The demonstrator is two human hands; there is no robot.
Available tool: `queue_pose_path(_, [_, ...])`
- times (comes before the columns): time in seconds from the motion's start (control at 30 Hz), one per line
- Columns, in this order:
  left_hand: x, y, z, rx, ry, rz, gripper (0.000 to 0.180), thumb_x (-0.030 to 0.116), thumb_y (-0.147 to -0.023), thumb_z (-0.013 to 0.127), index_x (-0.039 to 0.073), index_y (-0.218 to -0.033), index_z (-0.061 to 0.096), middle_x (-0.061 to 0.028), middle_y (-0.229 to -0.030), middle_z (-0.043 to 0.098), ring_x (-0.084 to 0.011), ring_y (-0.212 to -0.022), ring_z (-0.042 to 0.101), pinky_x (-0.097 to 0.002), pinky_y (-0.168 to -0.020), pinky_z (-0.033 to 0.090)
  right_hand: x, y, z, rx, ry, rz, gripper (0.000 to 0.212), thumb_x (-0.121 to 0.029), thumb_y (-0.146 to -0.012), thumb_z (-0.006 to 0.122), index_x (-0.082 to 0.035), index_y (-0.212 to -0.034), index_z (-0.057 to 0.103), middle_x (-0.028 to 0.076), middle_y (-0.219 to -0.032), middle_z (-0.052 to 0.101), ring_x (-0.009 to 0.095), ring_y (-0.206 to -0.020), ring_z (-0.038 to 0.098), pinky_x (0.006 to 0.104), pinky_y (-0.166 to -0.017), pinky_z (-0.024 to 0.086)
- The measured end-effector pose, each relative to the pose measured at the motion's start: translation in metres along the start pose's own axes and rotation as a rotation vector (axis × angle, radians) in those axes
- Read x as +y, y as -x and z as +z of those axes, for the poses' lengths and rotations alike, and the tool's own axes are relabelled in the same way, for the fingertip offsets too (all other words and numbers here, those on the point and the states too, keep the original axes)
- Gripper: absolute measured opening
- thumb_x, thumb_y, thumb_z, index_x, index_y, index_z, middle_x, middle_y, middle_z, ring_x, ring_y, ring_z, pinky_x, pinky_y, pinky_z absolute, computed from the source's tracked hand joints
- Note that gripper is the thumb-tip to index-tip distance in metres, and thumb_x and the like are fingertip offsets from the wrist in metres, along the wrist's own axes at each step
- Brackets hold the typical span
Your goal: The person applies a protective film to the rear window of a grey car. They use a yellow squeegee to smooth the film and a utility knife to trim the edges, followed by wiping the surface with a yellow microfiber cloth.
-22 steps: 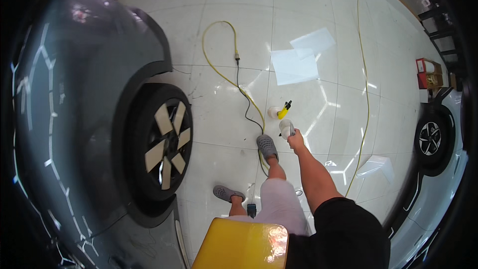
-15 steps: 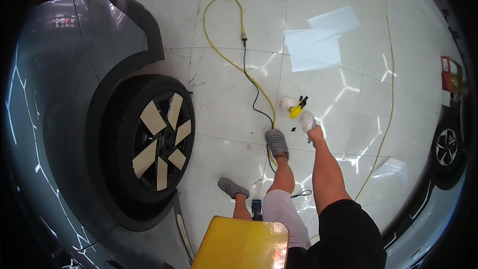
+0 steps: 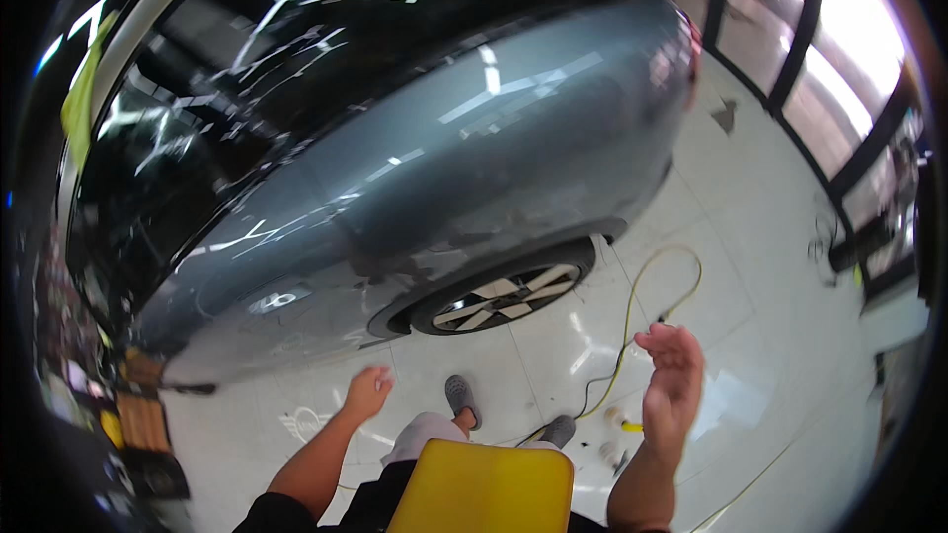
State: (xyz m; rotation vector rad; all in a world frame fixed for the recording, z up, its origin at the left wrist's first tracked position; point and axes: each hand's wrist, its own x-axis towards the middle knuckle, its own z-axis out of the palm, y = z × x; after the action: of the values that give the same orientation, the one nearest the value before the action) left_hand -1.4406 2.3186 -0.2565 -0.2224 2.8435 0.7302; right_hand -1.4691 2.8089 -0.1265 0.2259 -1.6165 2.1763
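My right hand (image 3: 673, 380) is raised above the floor at the right, palm showing, fingers apart and slightly bent, nothing in it. My left hand (image 3: 368, 392) hangs in front of the car's side, its fingers curled in, with nothing visible in them. The nearest large thing is the grey car (image 3: 474, 168), its glossy flank stretching across the view. Its wheel (image 3: 504, 298) has pale flat pieces on the spokes. Behind my right forearm, a white bottle with a yellow top (image 3: 630, 425) and another white bottle (image 3: 608, 453) stand on the floor, partly blurred.
A yellow cable (image 3: 628, 326) loops over the tiled floor beside the wheel. Pale sheets (image 3: 729, 400) lie right of my right hand. A yellow panel (image 3: 484, 489) is in front of my body. Brown boxes (image 3: 144, 421) stand far left; glass doors (image 3: 770, 30) are at upper right.
My view has swung up and left onto the car's side. The right hand has let go of the white bottle and risen. My left hand has come into view.
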Motion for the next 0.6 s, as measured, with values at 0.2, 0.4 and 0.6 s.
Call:
queue_pose_path(0.2, [0.08, -0.071, -0.175, 0.785, 0.215, 0.266, 0.029, 0.015, -0.092, 0.066, 0.0, -0.117, 0.063, -0.0177, -0.107, 0.066, -0.0298, -0.092, 0.064, -0.0406, -0.084, 0.051, -0.174, -0.104, 0.24, -0.992, 0.171, -0.884, 0.019, -0.016, -0.088, 0.066, -0.002, -0.101, 0.065, 0.012, -0.098, 0.066, 0.027, -0.085, 0.064, 0.0378, -0.074, 0.053])
queue_pose_path(0.4, [0.072, -0.134, -0.256, 1.066, 0.054, 0.15, 0.05, 0.02, -0.088, 0.071, -0.003, -0.13, 0.054, -0.0201, -0.119, 0.058, -0.038, -0.11, 0.055, -0.0459, -0.095, 0.045, -0.119, -0.179, 0.357, -1.052, 0.225, -0.349, 0.023, -0.009, -0.089, 0.064, 0.0, -0.11, 0.06, 0.014, -0.103, 0.066, 0.03, -0.096, 0.067, 0.0395, -0.085, 0.054])
queue_pose_path(0.6, [0.101, -0.168, -0.286, 1.093, -0.034, 0.068, 0.058, 0.016, -0.086, 0.072, -0.003, -0.136, 0.049, -0.0203, -0.12, 0.057, -0.0384, -0.108, 0.055, -0.0458, -0.094, 0.045, -0.012, -0.301, 0.474, -0.696, 0.582, -0.559, 0.04, -0.007, -0.093, 0.061, -0.007, -0.131, 0.051, 0.014, -0.107, 0.065, 0.026, -0.099, 0.066, 0.0372, -0.087, 0.052])
